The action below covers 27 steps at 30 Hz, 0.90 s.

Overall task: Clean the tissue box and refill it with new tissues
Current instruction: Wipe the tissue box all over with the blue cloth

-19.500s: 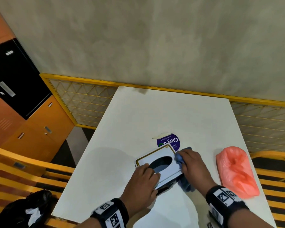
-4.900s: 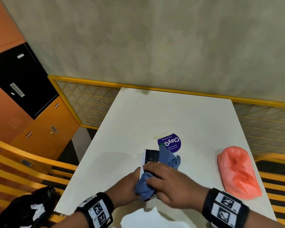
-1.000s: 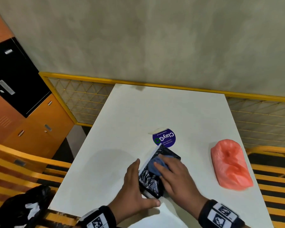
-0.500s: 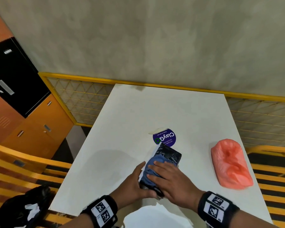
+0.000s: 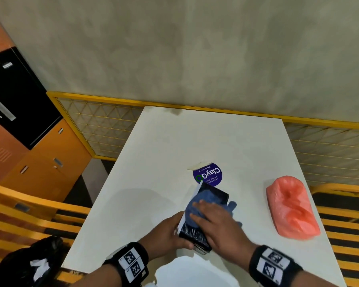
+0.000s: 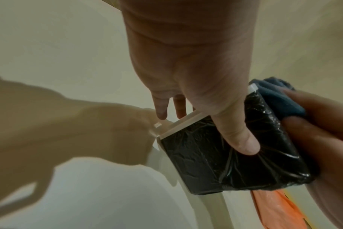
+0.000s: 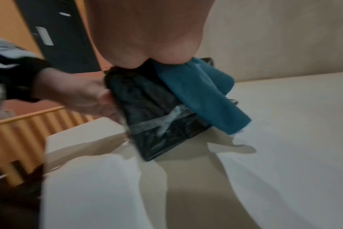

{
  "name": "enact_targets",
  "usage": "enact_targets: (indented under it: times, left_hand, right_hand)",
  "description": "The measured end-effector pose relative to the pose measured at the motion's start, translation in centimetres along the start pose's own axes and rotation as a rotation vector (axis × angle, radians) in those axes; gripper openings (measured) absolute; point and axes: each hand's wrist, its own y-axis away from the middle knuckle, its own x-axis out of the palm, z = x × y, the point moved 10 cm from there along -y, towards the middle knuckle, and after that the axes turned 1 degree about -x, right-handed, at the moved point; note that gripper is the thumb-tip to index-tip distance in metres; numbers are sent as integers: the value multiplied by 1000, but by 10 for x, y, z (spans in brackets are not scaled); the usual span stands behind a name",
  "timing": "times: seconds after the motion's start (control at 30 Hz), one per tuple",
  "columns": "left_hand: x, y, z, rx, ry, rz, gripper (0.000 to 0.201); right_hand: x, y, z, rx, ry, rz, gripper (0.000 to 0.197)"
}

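The tissue box (image 5: 195,235), black and film-wrapped with a white lid edge, lies tilted on the white table (image 5: 174,141). My left hand (image 5: 170,230) grips its near end; in the left wrist view the thumb (image 6: 241,139) lies on the black side of the box (image 6: 215,162). My right hand (image 5: 211,216) presses a blue cloth (image 5: 205,198) flat on the box's upper side, fingers straight. In the right wrist view the cloth (image 7: 202,96) hangs over the box (image 7: 157,124). A pink pack of tissues (image 5: 292,208) lies to the right.
A round purple sticker (image 5: 208,175) sits just beyond the box. A white sheet (image 5: 184,272) lies at the table's near edge. Yellow slatted benches (image 5: 29,210) flank the table, with a black bag (image 5: 23,264) at lower left. Orange and black lockers (image 5: 19,121) stand left.
My left hand has closed round the box's near end after lying open beside it. The right hand has kept wiping, sliding the blue cloth along the black side.
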Motion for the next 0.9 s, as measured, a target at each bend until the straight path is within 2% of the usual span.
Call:
enact_targets:
  times: [0.03,0.1,0.2,0.27,0.37,0.43,0.5,0.57,0.63,0.7,0.77,0.8,0.9]
  left_hand:
    - [0,1,-2,7,-3,-6,71]
    - [1,1,-4,34,-37,2,62]
    - [-1,1,-5,26,-92,8,64]
    - [0,1,-6,30,-33,16,67]
    - [0,3,-7,8,-29,16,75]
    - [-1,2,-9,19,-29,12,74]
    - [-2,3,-12,37,-31,8,72]
    - [-3,3,-10,52,-5,0,70]
    - [-3,6,-14,82,26,-19,56]
    - [-3,8,-19,108,17,-30,48]
    - [-3,6,-21,113,-4,-27,53]
    - [-3,5,-19,99,-13,-16,59]
    - [-2,3,-12,54,-6,11,71]
  right_hand:
    - [5,3,17,-57,-41,-2,38]
    - [11,8,41,-166,-129,-2,45]
    - [15,14,41,-284,-43,114,37]
    - [8,6,8,-173,26,113,44]
    - [-10,-12,-59,194,31,9,49]
    - [-10,-18,-71,265,45,12,46]
    - [-1,-15,-45,166,64,31,48]
    - [5,-3,1,-3,38,55,48]
    - [10,14,38,-150,5,117,44]
    - [9,22,50,-282,20,185,45]
    - [7,16,37,-325,30,187,39]
    - [4,7,19,-262,41,168,43]
    - [-7,-15,-50,89,59,36,44]
